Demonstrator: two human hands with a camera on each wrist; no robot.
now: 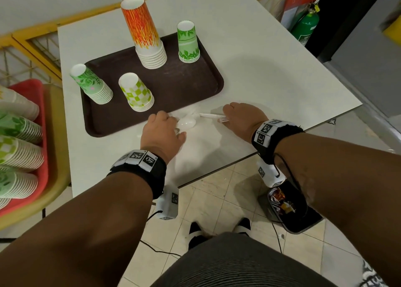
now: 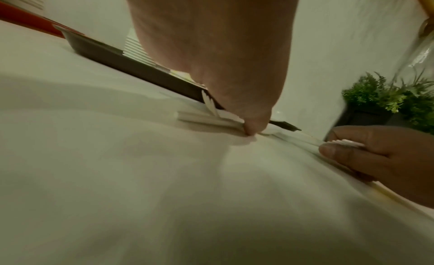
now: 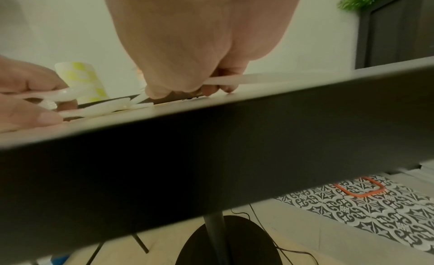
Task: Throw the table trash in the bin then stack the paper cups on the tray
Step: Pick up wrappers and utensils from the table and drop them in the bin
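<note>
Worktop: white and square (image 1: 260, 80), in a room with a tiled floor; it carries the cups toward the back left and the trash at the near edge.
Spare cups: sleeves of paper cups (image 1: 19, 139) lie on their sides on a red tray (image 1: 28, 84), off the worktop's left side.
Tray: the brown tray (image 1: 184, 80) sits on the worktop's left half with four rim-down stacks: the floral green stack (image 1: 92, 84), the checked stack (image 1: 136, 93), the tall orange stack (image 1: 144, 32) and the leaf green stack (image 1: 188, 42). Rim-down probably keeps them steady.
Left hand: the left hand (image 1: 161, 132) is just off the tray's near right corner, its fingers (image 3: 44, 118) curled on a white plastic spoon (image 1: 186, 121). The thumb bears down on more white cutlery, likely to gather several pieces at once.
Right hand: the right hand (image 1: 240, 117), near the front edge, has its fingers pinched together on a white plastic fork (image 1: 223, 120).
Bin: the black bin (image 1: 299, 223) stands on the floor below the worktop's near right edge, with rubbish inside and within easy reach.
Stage: clearing trash, by the look of it; the cups appear already stacked.
</note>
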